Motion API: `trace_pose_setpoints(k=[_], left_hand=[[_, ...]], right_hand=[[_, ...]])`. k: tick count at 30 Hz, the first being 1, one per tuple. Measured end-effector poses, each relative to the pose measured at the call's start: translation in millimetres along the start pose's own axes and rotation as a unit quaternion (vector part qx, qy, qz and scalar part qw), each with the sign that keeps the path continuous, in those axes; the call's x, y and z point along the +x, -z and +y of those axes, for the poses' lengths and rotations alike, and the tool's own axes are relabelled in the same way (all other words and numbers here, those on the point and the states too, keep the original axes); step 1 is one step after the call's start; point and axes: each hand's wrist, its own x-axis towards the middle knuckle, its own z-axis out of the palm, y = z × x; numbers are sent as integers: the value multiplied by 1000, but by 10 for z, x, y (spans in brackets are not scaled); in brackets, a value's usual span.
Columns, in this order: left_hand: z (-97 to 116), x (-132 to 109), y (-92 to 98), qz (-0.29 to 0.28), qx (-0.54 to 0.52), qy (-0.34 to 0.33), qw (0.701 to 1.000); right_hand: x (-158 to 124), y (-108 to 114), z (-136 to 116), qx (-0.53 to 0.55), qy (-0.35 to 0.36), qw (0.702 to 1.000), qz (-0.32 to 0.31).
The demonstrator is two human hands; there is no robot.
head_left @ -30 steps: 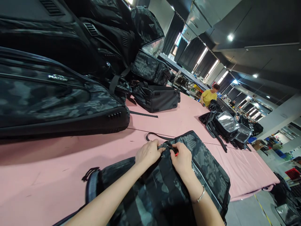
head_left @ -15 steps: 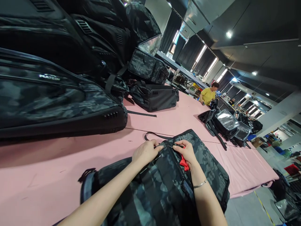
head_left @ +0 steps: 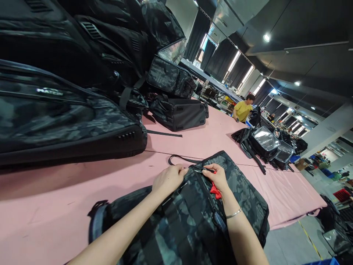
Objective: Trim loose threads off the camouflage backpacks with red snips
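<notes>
A dark camouflage backpack (head_left: 182, 217) lies on the pink-covered table in front of me. My left hand (head_left: 168, 180) is closed in a pinch at the bag's top edge, near the strap loop; its fingertips seem to grip the bag's edge, and any thread there is too small to see. My right hand (head_left: 216, 177) holds small thread snips (head_left: 198, 170) with the metal blades pointing left, toward the left fingertips. Red material (head_left: 215, 191) hangs below the right palm, apparently on the snips' handle. A thin black strap (head_left: 179, 157) curves out behind the hands.
Large black and camouflage bags (head_left: 68, 121) are piled at the left. A smaller bag (head_left: 182, 112) lies beyond, with a loose strap (head_left: 165, 133). More bags with clear windows (head_left: 266, 139) sit at the right of the pink table (head_left: 286, 195). A person in yellow (head_left: 242, 110) stands across.
The view has shifted slightly. My right hand still holds the snips, whose blades show more plainly beside the left fingertips. Both hands stay at the same spot on the backpack.
</notes>
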Motion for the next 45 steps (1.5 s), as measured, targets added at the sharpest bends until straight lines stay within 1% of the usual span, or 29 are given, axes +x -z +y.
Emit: trace_pose_setpoints(k=[3,5,11,15,18,21,23,24,27,29,33,37,41,45], left_hand=[[1,-8,1,2,2,-3,1000],[-5,-8,5,1,0,-8,1000],[-36,-6,-18,4,7,-15,1000],[-35,-19,-56,20,17,-18,999],[-27,-29,-80,34,24,-19,999],[-29,-32,-98,46,27,-20,998],[-37,-30,-106,50,28,-22,998],[-42,-29,-108,51,28,-22,998],[-53,-31,-115,55,27,-25,998],[-55,-37,-118,59,27,-28,997],[-57,-48,-126,66,25,-32,997],[-66,-47,-138,71,24,-33,997],[-74,-42,-147,72,24,-36,996],[-73,-45,-147,73,28,-38,996]], right_hand=[[32,0,58,4,-6,1000,-4],[19,-25,76,-5,4,1000,5],[-52,-188,54,-68,71,993,66],[-72,-174,-11,-122,97,983,99],[-153,-113,-115,-179,122,972,93],[-276,-96,-240,-231,154,958,67],[-352,-118,-308,-272,172,946,44],[-384,-133,-333,-305,181,934,32],[-446,-177,-377,-425,209,881,7],[-467,-195,-390,-481,217,850,4],[-491,-218,-406,-540,222,812,8],[-507,-241,-405,-558,233,796,4],[-513,-257,-393,-565,233,791,-1],[-540,-295,-388,-570,234,788,12]])
